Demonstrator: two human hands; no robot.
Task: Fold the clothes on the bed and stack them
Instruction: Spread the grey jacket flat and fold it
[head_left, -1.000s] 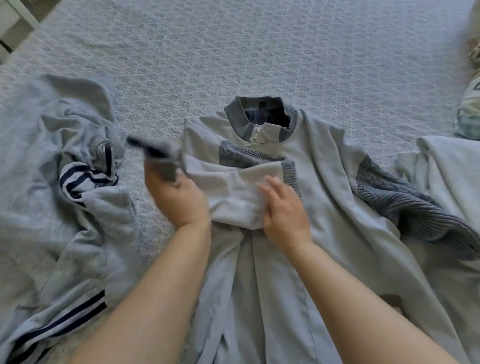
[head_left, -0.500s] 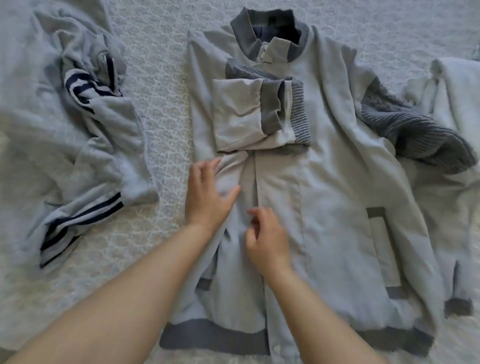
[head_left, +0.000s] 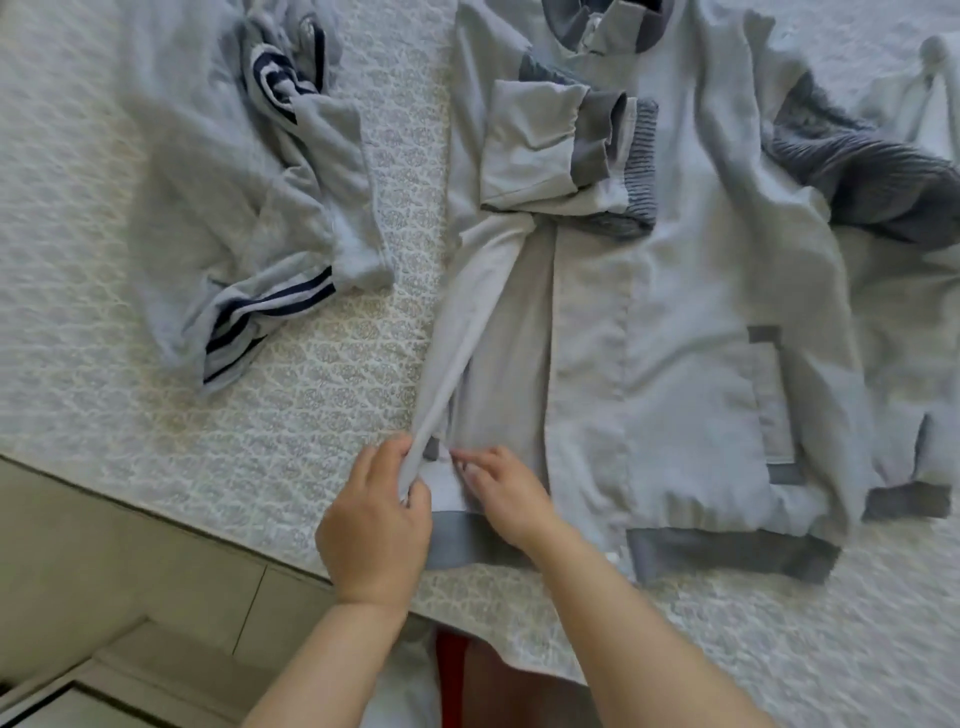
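At near hem of jacket (head_left: 691, 322), left hand (head_left: 374, 525) grips folded edge, right hand (head_left: 506, 491) pinches it; tugging could undo tucked sleeve (head_left: 535, 150).

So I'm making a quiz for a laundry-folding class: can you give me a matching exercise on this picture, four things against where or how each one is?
Things:
1. left hand
2. right hand
3. folded sleeve
4. striped garment

States:
A. lies crumpled on the bed, left of the jacket
B. grips the jacket's left edge near the hem
C. lies across the jacket's chest
D. fingers touch the jacket just above the grey hem band

Pairs: 1-B, 2-D, 3-C, 4-A
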